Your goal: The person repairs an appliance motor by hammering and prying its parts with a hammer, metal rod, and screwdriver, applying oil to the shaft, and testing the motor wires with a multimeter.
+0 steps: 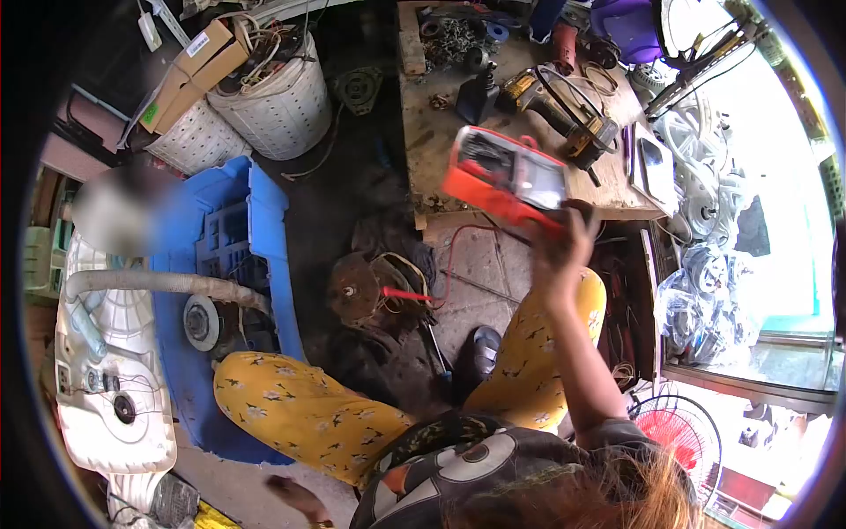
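Note:
My right hand [567, 251] grips the lower right end of a red-orange multimeter [480, 187], holding it tilted above the workbench's front edge. A red test lead [451, 264] hangs toward the floor, and its red probe [407, 294] lies against a round, rusty brown motor [354, 289] between my legs. Pale wires loop around the motor. Low on the left, beside my knee, my left hand [298, 498] hangs with its fingers stretched out and nothing visible in it; it is slightly blurred.
The wooden workbench [432, 181] carries a yellow-black power tool [577, 132], screws and a phone [652, 159]. To the left stand a blue plastic housing [273, 300] with a hose and a white machine panel [132, 432]. White buckets [282, 115] stand behind; a red fan [674, 432] is at right.

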Demonstrator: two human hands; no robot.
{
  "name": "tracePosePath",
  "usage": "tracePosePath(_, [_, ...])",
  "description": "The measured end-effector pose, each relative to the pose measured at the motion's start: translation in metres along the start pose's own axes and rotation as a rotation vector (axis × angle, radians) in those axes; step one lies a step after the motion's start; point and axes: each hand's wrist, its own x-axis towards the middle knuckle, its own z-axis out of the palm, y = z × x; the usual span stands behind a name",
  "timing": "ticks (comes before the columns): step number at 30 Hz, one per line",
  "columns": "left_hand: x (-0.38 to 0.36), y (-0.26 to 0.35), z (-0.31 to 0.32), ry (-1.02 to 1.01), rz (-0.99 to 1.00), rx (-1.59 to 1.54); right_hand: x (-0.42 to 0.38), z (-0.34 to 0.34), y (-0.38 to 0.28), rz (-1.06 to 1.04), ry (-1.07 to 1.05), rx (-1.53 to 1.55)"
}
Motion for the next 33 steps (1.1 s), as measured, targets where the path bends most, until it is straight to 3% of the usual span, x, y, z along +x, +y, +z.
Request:
tracePosePath(1, [-0.011,-0.096,-0.017,-0.089,-0.063,0.062,-0.001,0.02,-0.005,-0.039,-0.045,-0.146])
tracePosePath(4, [-0.076,-0.094,0.019,-0.458,-0.546,0.521,-0.012,0.071,-0.012,-0.15,-0.118,-0.304])
tracePosePath(6, [-0.09,-0.083,0.035,-0.582,-0.638,0.549,-0.012,0.079,-0.021,-0.213,-0.255,-0.372])
tracePosePath(9, [-0.094,-0.068,0.042,-0.661,-0.653,0.519,0.011,0.046,-0.082,-0.379,-0.468,-0.337])
tracePosePath(10, [-0.096,-0.065,0.04,-0.676,-0.648,0.503,0.021,0.035,-0.096,-0.483,-0.571,-0.092])
tracePosePath(13, [-0.094,-0.058,0.039,-0.716,-0.614,0.46,0.032,0.006,-0.158,-0.841,-0.574,0.214])
tracePosePath(15, [-0.092,-0.053,0.032,-0.735,-0.606,0.45,0.028,0.007,-0.17,-0.917,-0.609,0.333])
tracePosePath(19, [-0.092,-0.036,0.021,-0.748,-0.647,0.455,-0.007,0.051,-0.125,-0.748,-0.864,0.312])
tracePosePath(23, [-0.091,-0.023,0.014,-0.761,-0.692,0.486,-0.054,0.113,-0.031,-0.443,-1.101,-0.045])
tracePosePath(27, [-0.086,-0.009,0.01,-0.765,-0.724,0.523,-0.089,0.17,0.049,-0.27,-1.164,-0.372])
tracePosePath(33, [-0.075,0.013,0.008,-0.786,-0.75,0.563,-0.104,0.18,0.072,-0.163,-1.169,-0.426])
